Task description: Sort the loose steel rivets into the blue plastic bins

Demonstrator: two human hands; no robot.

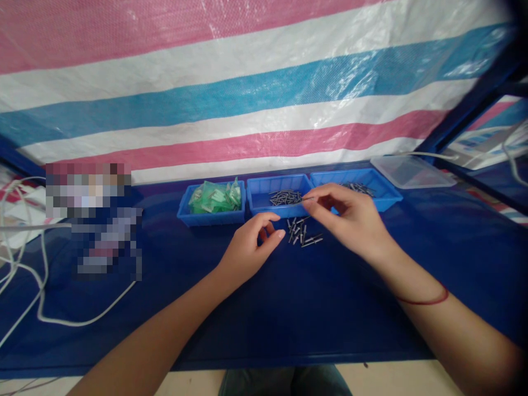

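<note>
My right hand (350, 220) is over the front of the middle blue bin (256, 190), thumb and forefinger pinched on a thin metal pin that looks like a blind rivet (307, 198). A heap of similar rivets (284, 197) lies inside that bin. Just in front of it, a loose pile of rivets (297, 233) rests on the dark blue table (289, 308). Beside the pile's left side is my left hand (251, 245), fingers curved, thumb and forefinger apart, nothing visible between them. The right blue bin (383, 192), partly behind my right hand, also contains rivets (358, 188).
A left blue bin (212, 219) holds green-and-clear plastic packets (216, 197). At the back right lies a translucent plastic lid (410, 171). White cables (43, 297) loop over the table's left side near blurred-out items. A striped plastic sheet (247, 99) hangs behind.
</note>
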